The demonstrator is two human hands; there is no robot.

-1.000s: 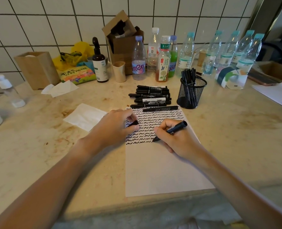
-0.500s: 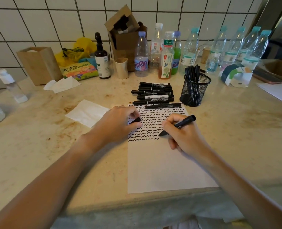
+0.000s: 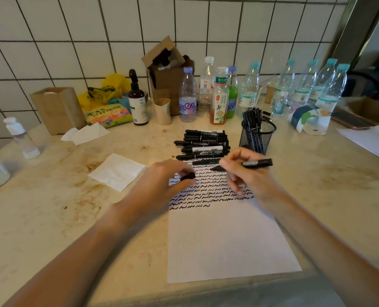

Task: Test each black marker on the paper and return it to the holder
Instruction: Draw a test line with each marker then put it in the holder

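Pinching a black marker (image 3: 256, 163) between thumb and curled fingers, the right hand (image 3: 248, 176) holds it nearly level above the upper part of the paper (image 3: 226, 240), tip towards the left; the left hand (image 3: 162, 185) rests at the paper's left edge, its fingers curled round a small black cap (image 3: 188, 175); the sheet lies flat on the bench (image 3: 51, 218), its top half covered in rows of black squiggles, the lowest row only part filled; just beyond the sheet lies a pile of loose markers (image 3: 203, 144), about seven though the exact count is unclear where they overlap; to their right stands one black mesh holder (image 3: 258, 136) with several markers upright in it, too bunched to count; one folded tissue (image 3: 117, 171) lies left of the hands; along the tiled wall stand about ten plastic bottles (image 3: 187, 96), a dark pump bottle (image 3: 137, 103), an open cardboard box (image 3: 166, 72) and a small cup (image 3: 162, 111)
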